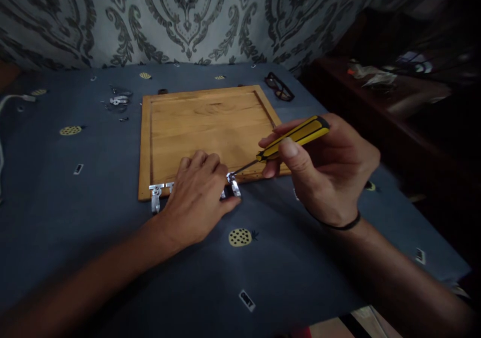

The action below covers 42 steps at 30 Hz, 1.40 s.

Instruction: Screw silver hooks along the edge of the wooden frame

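Note:
A wooden cabinet door point(203, 127) lies flat, with metal hinges along its near edge. My right hand point(326, 172) is closed around a yellow and black screwdriver point(296, 137), which slants down to the left. Its tip meets a shiny hinge point(235, 186) at the edge. My left hand point(197, 195) rests over that edge, fingers curled and thumb low beside the same hinge, holding it against the wood. To the left of this hand sits another hinge point(156, 197); a further one is partly hidden under the fingers.
Loose hinge hardware point(119, 100) and a small screw point(124, 120) lie left of the door. Black-framed glasses point(279, 86) rest behind its right corner. A white cable point(17, 98) runs along the left side. Dark furniture point(376, 97) with clutter stands at right.

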Available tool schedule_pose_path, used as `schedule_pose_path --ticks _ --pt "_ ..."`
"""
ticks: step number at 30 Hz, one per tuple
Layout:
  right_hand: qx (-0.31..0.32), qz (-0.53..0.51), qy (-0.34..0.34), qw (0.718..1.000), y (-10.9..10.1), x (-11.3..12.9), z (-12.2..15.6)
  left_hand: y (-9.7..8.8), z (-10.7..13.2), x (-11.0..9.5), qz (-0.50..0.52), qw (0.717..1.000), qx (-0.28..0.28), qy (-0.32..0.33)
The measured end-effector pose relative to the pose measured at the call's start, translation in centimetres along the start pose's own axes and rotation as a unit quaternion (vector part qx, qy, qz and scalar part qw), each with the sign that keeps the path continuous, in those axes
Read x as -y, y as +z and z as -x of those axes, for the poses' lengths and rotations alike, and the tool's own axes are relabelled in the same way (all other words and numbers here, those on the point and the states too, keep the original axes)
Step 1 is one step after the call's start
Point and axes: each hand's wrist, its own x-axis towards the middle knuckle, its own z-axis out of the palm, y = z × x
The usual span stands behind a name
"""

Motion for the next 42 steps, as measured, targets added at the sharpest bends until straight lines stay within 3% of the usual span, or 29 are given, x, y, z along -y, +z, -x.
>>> schedule_pose_path --ticks 12,19,26,30,42 --pt "0.015 0.017 0.001 1.000 0.1 0.3 -0.1 0.0 0.0 -0.2 -0.006 1.000 0.010 -0.005" --pt "0.138 0.014 0.066 0.988 -0.9 1.2 -1.0 -0.1 -0.1 -0.2 -0.012 1.000 0.016 -0.005" --pt "0.035 0.095 -0.030 0.994 0.0 0.3 -0.4 0.0 0.0 -0.1 -0.012 1.000 0.014 0.000" --pt "-0.025 0.086 -0.076 0.993 0.7 0.4 -0.1 -0.1 0.0 -0.1 -0.016 1.000 0.011 -0.003" --pt "-0.031 0.080 -0.032 0.996 0.4 0.6 0.0 -0.2 0.1 -0.1 -0.013 1.000 0.007 -0.006"
